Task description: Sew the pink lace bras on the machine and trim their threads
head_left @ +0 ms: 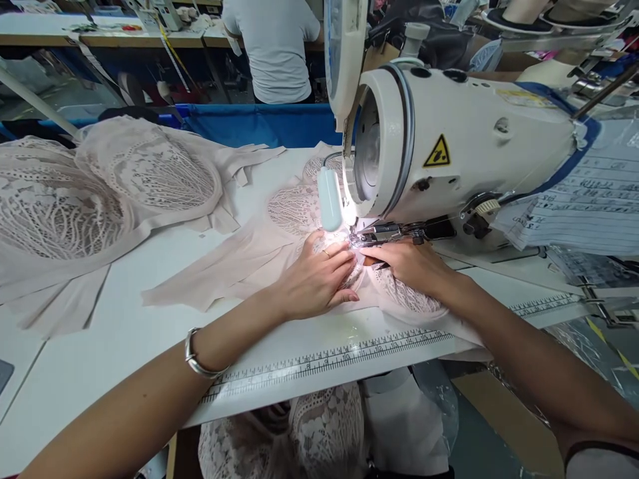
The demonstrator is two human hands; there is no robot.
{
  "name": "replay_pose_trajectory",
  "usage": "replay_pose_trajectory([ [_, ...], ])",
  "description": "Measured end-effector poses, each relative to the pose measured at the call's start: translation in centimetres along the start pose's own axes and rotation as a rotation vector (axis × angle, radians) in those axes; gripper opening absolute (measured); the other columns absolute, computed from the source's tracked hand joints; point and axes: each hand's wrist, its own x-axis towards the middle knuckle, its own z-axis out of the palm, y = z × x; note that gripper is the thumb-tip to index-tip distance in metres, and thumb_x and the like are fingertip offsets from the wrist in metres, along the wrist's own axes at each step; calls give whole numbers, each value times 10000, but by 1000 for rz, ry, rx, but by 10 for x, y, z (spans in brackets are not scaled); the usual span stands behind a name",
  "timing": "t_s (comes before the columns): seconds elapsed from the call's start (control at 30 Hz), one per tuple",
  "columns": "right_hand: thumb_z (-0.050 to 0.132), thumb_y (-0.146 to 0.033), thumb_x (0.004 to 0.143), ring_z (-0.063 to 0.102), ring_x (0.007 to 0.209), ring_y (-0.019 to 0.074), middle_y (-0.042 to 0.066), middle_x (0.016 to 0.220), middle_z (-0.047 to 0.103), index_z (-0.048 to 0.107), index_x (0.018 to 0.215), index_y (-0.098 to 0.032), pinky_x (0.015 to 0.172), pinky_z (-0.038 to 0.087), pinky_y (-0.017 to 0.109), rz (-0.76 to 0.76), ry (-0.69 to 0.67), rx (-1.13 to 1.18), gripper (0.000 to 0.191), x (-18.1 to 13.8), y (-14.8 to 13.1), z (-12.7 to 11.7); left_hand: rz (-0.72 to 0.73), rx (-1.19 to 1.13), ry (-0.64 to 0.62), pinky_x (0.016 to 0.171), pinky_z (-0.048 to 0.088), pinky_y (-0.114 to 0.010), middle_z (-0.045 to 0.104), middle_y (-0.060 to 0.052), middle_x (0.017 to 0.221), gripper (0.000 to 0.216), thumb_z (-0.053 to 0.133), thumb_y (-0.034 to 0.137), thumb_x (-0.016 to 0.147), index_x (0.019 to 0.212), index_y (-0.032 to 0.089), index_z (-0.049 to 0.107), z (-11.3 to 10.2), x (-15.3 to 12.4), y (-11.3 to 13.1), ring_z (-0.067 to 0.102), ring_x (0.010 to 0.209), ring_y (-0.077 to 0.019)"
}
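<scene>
A pale pink lace bra point(289, 207) lies on the white table under the needle area of a sewing machine point(464, 140). My left hand point(317, 276) rests flat on the fabric just left of the presser foot point(355, 238), fingers stretched toward it and thumb apart. On the other side, my right hand point(417, 265) presses the cloth, with its index finger pointing at the foot and the other fingers curled. A small brown and dark object point(370, 261) shows beneath that hand; its kind is unclear. Bright light washes out the stitching spot.
More lace bras point(170, 173) are piled at the left. A printed ruler strip point(344, 358) runs along the table's front edge. A lace piece point(327, 426) hangs below it. Handwritten paper point(574, 193) hangs on the machine's right. Beyond a blue cloth point(254, 125) is a person point(272, 50).
</scene>
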Motion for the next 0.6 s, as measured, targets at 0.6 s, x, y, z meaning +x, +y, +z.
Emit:
replay_pose_trajectory([
  [0.6,338,-16,976,400,578,139,-14,614,533,707,1256,-210,567,251,287,-345,269,-157,502,-35,11,18,-33,36,14,1152,195,-635,694,-156,1216,572,253,530,1080,1297,138,608,1,1,8,602,1198,-328],
])
